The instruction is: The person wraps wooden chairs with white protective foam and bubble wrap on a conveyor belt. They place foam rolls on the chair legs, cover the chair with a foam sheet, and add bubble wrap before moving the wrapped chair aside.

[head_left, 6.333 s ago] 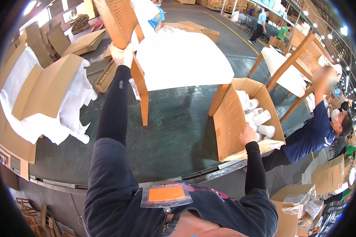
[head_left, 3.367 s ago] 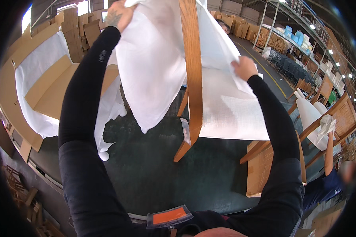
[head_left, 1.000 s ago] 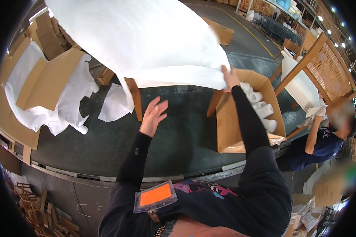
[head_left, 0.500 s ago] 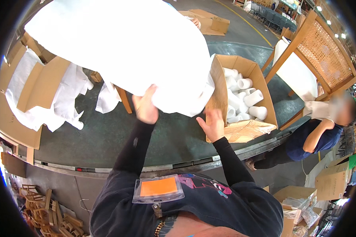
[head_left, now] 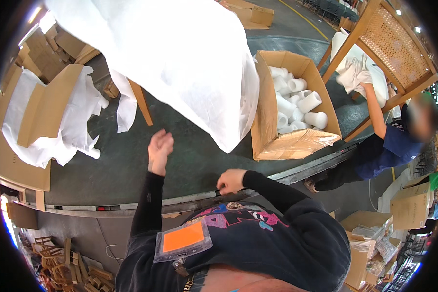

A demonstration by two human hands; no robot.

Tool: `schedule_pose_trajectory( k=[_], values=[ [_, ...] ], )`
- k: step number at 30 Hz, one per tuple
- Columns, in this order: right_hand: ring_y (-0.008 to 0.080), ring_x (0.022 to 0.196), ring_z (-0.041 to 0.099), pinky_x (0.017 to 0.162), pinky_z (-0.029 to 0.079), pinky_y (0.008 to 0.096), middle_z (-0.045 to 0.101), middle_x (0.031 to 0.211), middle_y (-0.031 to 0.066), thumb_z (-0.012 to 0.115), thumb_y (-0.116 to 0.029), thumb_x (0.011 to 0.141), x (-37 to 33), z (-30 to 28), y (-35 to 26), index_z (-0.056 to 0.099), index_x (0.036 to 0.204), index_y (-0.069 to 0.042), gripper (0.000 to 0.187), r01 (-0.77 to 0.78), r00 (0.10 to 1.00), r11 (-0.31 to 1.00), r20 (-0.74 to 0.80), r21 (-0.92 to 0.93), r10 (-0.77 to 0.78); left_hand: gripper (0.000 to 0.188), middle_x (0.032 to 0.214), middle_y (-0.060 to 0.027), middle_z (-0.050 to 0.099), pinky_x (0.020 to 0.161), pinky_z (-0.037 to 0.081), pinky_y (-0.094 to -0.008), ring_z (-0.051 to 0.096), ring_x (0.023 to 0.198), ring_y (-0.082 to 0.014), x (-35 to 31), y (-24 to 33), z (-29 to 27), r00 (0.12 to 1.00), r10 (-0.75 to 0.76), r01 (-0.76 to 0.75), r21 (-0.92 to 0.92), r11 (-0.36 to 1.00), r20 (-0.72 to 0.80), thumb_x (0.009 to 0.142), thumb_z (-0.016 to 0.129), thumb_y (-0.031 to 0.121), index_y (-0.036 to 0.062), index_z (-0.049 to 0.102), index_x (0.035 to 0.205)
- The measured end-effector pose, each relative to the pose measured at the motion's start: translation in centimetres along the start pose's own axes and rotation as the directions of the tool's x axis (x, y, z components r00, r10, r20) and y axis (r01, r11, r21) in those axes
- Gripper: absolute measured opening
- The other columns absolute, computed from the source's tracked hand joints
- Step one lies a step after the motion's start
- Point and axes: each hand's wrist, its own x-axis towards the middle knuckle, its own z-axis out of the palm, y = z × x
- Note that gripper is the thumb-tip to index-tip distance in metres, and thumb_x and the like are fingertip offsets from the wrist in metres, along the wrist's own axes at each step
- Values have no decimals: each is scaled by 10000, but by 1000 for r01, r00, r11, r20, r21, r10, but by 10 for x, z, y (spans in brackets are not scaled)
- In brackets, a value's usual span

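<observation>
A large white wrapping sheet [head_left: 180, 63] hangs over a piece of furniture, and one wooden leg [head_left: 140, 102] shows below it. My left hand [head_left: 159, 150] is just below that leg, fingers loosely apart and nothing in them. Close to my chest, over the near table edge, my right hand [head_left: 231, 181] has its fingers curled in, with nothing visible in it. Neither hand touches the sheet. Right of the sheet stands an open cardboard box [head_left: 297, 151] holding several white foam tubes [head_left: 309, 102].
Cardboard and crumpled white wrapping [head_left: 73, 126] lie at the left of the dark green table [head_left: 117, 175]. At right, a person [head_left: 394, 146] reaches with a cloth [head_left: 354, 75] toward a cane-backed wooden chair [head_left: 394, 53]. Wooden pieces and open boxes [head_left: 367, 243] lie on the floor.
Both my hands have drawn back from the sheet, the right one toward my chest with fingers curled. The sheet's near corner now hangs lower. The other person's arm has reached to the chair.
</observation>
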Motion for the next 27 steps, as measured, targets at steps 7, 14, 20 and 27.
schedule_pose_trajectory(
  k=[7, 14, 20, 27],
  values=[
    [167, 615, 685, 569, 542, 307, 699, 770, 98, 620, -104, 917, -138, -187, 29, 633, 1109, -17, 211, 88, 16, 988, -992, 126, 125, 387, 961, -108, 708, 727, 517, -296, 656, 835, -150, -57, -101, -41, 865, -379, 265, 342, 902, 329, 865, 676, 168, -20, 592, 1194],
    [352, 1220, 567, 1040, 444, 425, 580, 1319, 221, 773, -362, 757, -128, -217, 157, 495, 1339, -47, 718, -872, 324, 489, -747, 3, 581, 239, 974, -100, 726, 816, 536, -307, 693, 911, -167, -72, -119, -14, 826, -190, -6, 345, 938, 530, 911, 656, 185, 29, 659, 1092],
    [309, 1225, 571, 1017, 473, 428, 578, 1302, 249, 814, -414, 680, -114, -227, 143, 609, 1202, 25, 712, -915, 248, 399, -696, 60, 674, 162, 972, -148, 701, 792, 547, -351, 697, 887, -267, -20, 62, 148, 506, 383, -707, 117, 698, 773, 889, 612, 43, 5, 656, 1040],
    [418, 1100, 592, 945, 480, 474, 592, 1165, 285, 831, -446, 635, -159, -221, 168, 576, 1151, 66, 770, -233, -491, 845, -809, 481, 325, 158, 865, -59, 733, 709, 440, -472, 681, 852, -245, 57, 33, 400, 280, -49, -898, 244, -366, 959, 765, 657, 194, 147, 742, 890]
  ],
)
